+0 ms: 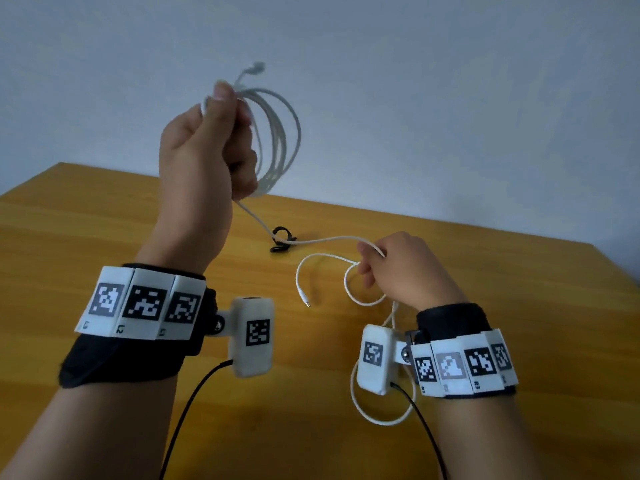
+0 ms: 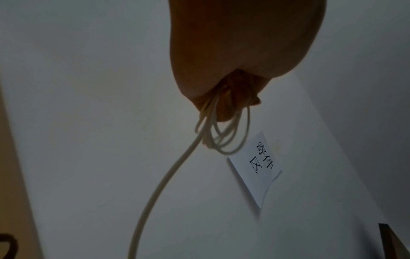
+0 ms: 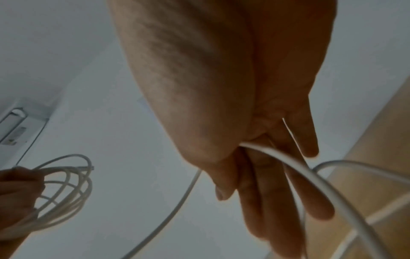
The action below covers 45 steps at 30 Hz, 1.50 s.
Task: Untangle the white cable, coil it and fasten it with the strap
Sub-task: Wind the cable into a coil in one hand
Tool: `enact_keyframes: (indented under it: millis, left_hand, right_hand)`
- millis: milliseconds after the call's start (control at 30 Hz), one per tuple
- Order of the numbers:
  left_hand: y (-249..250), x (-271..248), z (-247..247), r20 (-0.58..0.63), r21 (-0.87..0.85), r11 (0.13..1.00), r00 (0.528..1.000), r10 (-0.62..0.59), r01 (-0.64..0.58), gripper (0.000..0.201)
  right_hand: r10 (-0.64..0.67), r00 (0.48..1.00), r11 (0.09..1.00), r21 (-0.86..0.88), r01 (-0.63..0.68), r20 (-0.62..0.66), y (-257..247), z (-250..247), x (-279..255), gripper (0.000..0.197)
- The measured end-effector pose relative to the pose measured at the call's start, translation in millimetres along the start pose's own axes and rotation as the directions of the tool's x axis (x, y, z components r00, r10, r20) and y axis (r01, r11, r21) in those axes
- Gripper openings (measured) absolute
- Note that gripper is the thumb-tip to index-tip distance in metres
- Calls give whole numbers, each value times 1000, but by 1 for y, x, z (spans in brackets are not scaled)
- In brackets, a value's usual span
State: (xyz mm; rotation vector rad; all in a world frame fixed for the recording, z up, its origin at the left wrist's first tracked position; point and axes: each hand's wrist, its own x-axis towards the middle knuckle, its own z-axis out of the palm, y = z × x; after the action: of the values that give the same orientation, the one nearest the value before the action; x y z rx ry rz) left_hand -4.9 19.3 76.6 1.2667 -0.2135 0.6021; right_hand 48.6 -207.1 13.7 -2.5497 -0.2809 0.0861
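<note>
My left hand (image 1: 211, 147) is raised above the table and grips several loops of the white cable (image 1: 280, 140), one plug end sticking up past the thumb. In the left wrist view the loops (image 2: 224, 138) hang from the fist. From the coil a loose strand (image 1: 322, 240) runs down over the black strap (image 1: 282, 239) on the table to my right hand (image 1: 398, 268), which pinches it low over the wood. The right wrist view shows the strand (image 3: 295, 166) passing between the fingers (image 3: 277, 201). The free tail (image 1: 304, 285) curls on the table and ends in a small plug.
The wooden table (image 1: 104, 237) stands against a plain pale wall; its far edge runs diagonally. Another cable loop (image 1: 377, 419) lies near my right wrist. Black wires (image 1: 194, 403) trail from both wrist cameras. A paper label (image 2: 257, 164) with printed characters hangs on the wall.
</note>
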Motion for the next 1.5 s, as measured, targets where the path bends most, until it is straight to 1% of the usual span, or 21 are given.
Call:
enact_keyframes:
  millis: [100, 233, 300, 367, 433, 500, 567, 633, 700, 767, 833, 933, 1033, 1133, 1233, 1300, 1400, 1467, 1500]
  left_hand:
    - [-3, -2, -1, 142, 124, 990, 986, -85, 67, 37]
    - [-9, -4, 5, 229, 319, 943, 957, -176, 97, 37]
    - [-11, -5, 7, 260, 383, 915, 935, -241, 129, 36]
    - [-14, -6, 9, 301, 428, 889, 902, -309, 162, 35]
    - [-17, -8, 11, 349, 487, 856, 860, -372, 173, 36]
    - [-20, -11, 13, 394, 540, 825, 815, -425, 169, 37]
    - [-23, -13, 16, 421, 592, 790, 775, -471, 160, 37]
    - [-26, -15, 21, 409, 638, 753, 756, -511, 163, 37]
    - [-28, -17, 28, 386, 639, 746, 762, -520, 185, 38]
    - [-31, -17, 31, 360, 639, 751, 797, -486, 169, 41]
    - [-35, -17, 33, 347, 635, 758, 821, -453, 149, 43]
    - [-40, -19, 39, 325, 613, 774, 843, -428, 156, 39]
    - [-43, -19, 45, 271, 597, 787, 884, -381, 156, 31]
    - [-45, -17, 45, 250, 541, 828, 912, -325, 147, 32]
    - [-44, -16, 46, 230, 513, 845, 924, -305, 151, 37]
    - [-40, -16, 47, 237, 501, 853, 924, -299, 147, 45]
    - [-35, -16, 45, 271, 520, 848, 923, -273, 98, 45]
    - [-36, -15, 42, 286, 563, 824, 923, -258, 56, 47]
    - [-37, -15, 41, 291, 567, 822, 921, -259, 52, 51]
  right_hand:
    - [23, 999, 996, 89, -25, 23, -6, -3, -2, 45]
    - [-3, 999, 963, 271, -6, 35, -11, -6, -5, 50]
    - [-22, 999, 917, 399, 29, -23, -14, -7, -5, 48]
    - [-22, 993, 854, 514, 78, -114, -16, -7, -3, 38]
    - [-1, 984, 804, 585, 107, -178, -18, -7, -1, 36]
    - [11, 980, 745, 655, 126, -201, -21, -10, -1, 36]
    - [-5, 979, 696, 702, 148, -202, -26, -13, -4, 36]
    - [-52, 981, 673, 719, 172, -185, -32, -17, -8, 39]
    - [-98, 981, 681, 708, 187, -165, -37, -19, -12, 39]
    - [-134, 983, 682, 707, 184, -127, -43, -20, -16, 36]
    - [-155, 984, 663, 730, 170, -88, -46, -20, -19, 34]
    - [-147, 985, 681, 714, 163, -85, -48, -22, -22, 30]
    - [-126, 987, 712, 684, 158, -98, -48, -23, -24, 28]
    - [-143, 985, 720, 673, 172, -99, -49, -21, -25, 35]
    - [-197, 980, 726, 666, 171, -38, -55, -17, -27, 45]
    - [-223, 975, 736, 656, 171, -4, -58, -15, -29, 46]
    - [-267, 963, 788, 583, 197, 36, -57, -14, -29, 41]
    - [-292, 955, 799, 561, 219, 43, -54, -11, -27, 36]
    - [-301, 953, 800, 557, 225, 47, -53, -10, -27, 33]
